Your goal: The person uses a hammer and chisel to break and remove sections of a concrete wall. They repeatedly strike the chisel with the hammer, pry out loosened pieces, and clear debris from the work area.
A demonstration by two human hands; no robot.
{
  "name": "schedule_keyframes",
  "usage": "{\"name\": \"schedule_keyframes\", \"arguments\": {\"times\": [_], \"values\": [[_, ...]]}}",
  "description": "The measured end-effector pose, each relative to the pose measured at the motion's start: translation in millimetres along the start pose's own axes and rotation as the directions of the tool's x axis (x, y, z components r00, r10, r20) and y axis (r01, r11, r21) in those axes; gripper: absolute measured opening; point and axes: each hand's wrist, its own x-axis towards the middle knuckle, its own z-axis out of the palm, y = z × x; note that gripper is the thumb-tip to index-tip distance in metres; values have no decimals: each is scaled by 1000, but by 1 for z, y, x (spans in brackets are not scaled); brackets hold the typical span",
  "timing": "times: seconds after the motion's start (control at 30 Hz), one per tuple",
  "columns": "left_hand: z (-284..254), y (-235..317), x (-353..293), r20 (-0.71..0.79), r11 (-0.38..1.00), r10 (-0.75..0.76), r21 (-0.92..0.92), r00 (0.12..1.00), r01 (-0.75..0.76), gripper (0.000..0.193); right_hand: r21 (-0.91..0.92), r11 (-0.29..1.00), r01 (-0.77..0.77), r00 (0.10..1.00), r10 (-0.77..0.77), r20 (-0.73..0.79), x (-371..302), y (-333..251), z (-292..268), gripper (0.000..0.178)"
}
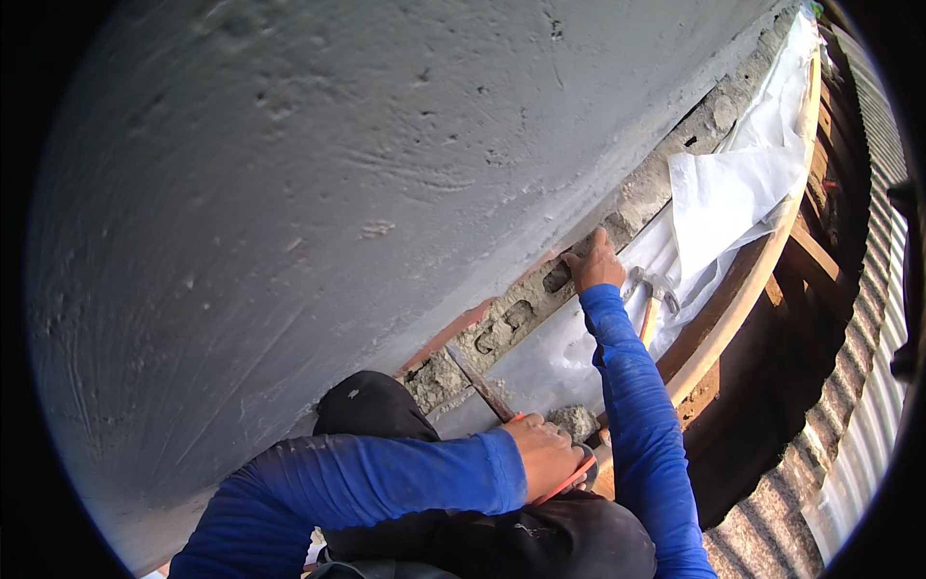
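Note:
My left hand [552, 457] is closed round a flat metal tool [479, 383] with orange parts at its grip. The tool's tip rests at the rough top of a row of hollow concrete blocks [511, 318]; its exact kind is unclear, as the hand covers much of it. Farther along the row, my right hand [596, 264] grips the block edge beside an open cavity, its fingertips partly hidden. A claw hammer [658, 289] with a yellow-orange handle lies just right of that forearm, on white plastic sheeting [728, 198].
A plastered grey wall [289, 222] rises along the left. On the right, a wooden beam [743, 309] runs beside a dark gap with timbers, then corrugated metal roofing [834, 425]. A lump of concrete [575, 423] lies beside my left hand, near my dark-clothed knees [540, 540].

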Motion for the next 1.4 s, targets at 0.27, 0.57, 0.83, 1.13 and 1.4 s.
{"name": "schedule_keyframes", "arguments": {"times": [0.27,0.57,0.83,1.13,1.4], "values": [[8,-2,-1,-62,1000,24,7,998,-23,29,49,998,36,999,-35,-11,-2,-4,12,41],[3,-3,-1,-2,999,30,-25,1000,-30,27,-73,939,-337,941,339,16,-76,129,-27,48],[-1,-4,2,87,1000,15,4,996,-15,26,709,604,-363,932,247,266,-114,137,-24,26],[6,-8,0,-15,999,26,38,1000,-26,20,676,730,105,995,-75,-73,-151,51,-88,67],[6,-6,0,-32,1000,14,27,999,-13,22,492,844,215,970,-241,-11,-121,44,-39,66]]}}
